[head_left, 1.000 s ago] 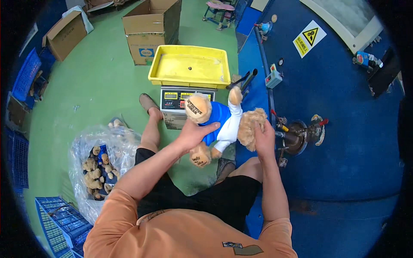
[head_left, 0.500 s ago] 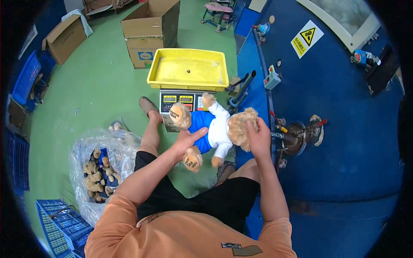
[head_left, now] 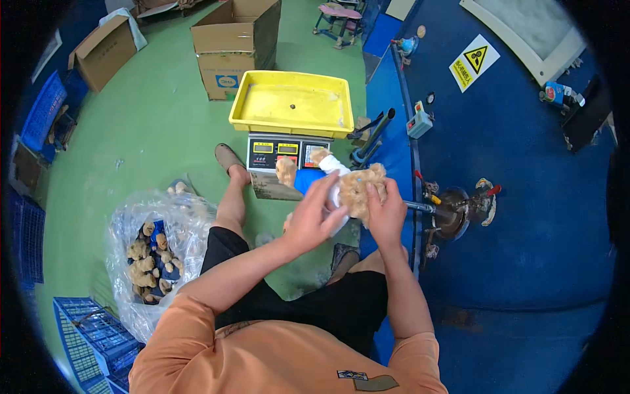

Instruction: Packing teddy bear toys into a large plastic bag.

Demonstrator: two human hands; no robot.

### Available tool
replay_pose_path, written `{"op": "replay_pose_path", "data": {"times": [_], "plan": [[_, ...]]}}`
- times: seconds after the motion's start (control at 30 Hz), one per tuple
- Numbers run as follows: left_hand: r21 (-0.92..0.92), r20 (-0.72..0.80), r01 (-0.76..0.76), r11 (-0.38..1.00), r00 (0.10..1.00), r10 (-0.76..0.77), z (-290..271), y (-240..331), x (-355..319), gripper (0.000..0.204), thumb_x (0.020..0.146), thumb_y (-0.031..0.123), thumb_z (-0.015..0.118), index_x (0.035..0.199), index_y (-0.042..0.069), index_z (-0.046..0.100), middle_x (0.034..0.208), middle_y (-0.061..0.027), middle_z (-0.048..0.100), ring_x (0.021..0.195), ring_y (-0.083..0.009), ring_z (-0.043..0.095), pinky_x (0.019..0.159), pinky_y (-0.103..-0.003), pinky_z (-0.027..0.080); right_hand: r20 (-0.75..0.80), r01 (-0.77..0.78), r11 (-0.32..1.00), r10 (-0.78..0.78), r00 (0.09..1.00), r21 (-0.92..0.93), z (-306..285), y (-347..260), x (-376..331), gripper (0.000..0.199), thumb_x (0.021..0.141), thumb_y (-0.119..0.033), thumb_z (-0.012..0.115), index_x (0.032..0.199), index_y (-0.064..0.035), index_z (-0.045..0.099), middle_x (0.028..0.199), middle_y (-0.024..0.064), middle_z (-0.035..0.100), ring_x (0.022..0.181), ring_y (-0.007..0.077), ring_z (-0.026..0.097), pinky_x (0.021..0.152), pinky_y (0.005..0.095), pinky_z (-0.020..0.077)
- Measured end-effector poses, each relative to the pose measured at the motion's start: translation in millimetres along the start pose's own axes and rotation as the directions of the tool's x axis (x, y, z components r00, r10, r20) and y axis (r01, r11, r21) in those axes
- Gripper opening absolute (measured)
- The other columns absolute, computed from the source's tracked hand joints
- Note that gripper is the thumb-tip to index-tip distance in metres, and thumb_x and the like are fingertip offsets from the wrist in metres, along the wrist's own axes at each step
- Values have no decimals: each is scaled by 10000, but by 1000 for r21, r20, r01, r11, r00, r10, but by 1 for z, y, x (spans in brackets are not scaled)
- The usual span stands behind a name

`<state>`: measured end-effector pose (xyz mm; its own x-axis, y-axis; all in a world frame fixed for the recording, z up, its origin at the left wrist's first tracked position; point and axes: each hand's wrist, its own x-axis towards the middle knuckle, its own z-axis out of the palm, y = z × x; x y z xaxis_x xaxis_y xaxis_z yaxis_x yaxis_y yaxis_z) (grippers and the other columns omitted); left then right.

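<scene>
I hold a tan teddy bear (head_left: 351, 187) in a blue and white outfit above my lap. My left hand (head_left: 314, 217) grips its body from the left, covering most of the outfit. My right hand (head_left: 386, 211) clasps its fluffy head from the right. One paw (head_left: 286, 171) sticks out toward the scale. The bear's lower legs are hidden behind my left hand.
A yellow tray (head_left: 292, 105) rests on a weighing scale (head_left: 283, 152) in front of me. A clear plastic bag (head_left: 154, 246) of similar bears lies at my left. Cardboard boxes (head_left: 233, 46) stand further back, blue crates (head_left: 92, 335) lower left, a metal nozzle fixture (head_left: 453, 210) on the blue platform right.
The bear has been turned and drawn closer between both hands. My left hand shifted from its lower body up over its torso, and my right hand stays on the head.
</scene>
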<state>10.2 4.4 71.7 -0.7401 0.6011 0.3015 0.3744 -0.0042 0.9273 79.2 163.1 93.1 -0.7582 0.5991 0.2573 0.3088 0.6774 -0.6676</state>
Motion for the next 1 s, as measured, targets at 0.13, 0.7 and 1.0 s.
{"op": "replay_pose_path", "data": {"times": [0.13,0.7,1.0], "plan": [[-26,-220,-84,996,973,76,30,-42,10,508,901,126,560,1361,8,381,1252,-172,506,982,-246,559,893,-333,457,91,43,998,-48,995,52,13,-6,0,266,884,-191,632,1073,-11,579,947,140,669,694,272,611,634,383,486],[-339,-219,-44,940,975,-34,47,-33,0,397,1029,284,332,1316,19,402,1251,-144,479,1044,-188,497,929,-309,426,266,-215,819,80,961,533,-2,10,2,243,908,-81,528,1139,-17,565,932,74,620,795,132,554,731,245,476],[-863,59,268,429,895,-441,42,-62,13,375,1018,322,374,1302,79,402,1184,-130,499,986,-197,559,786,-329,528,221,-192,874,101,970,446,13,-16,2,217,924,-100,548,1115,3,550,897,121,653,709,144,589,600,254,486]]}}
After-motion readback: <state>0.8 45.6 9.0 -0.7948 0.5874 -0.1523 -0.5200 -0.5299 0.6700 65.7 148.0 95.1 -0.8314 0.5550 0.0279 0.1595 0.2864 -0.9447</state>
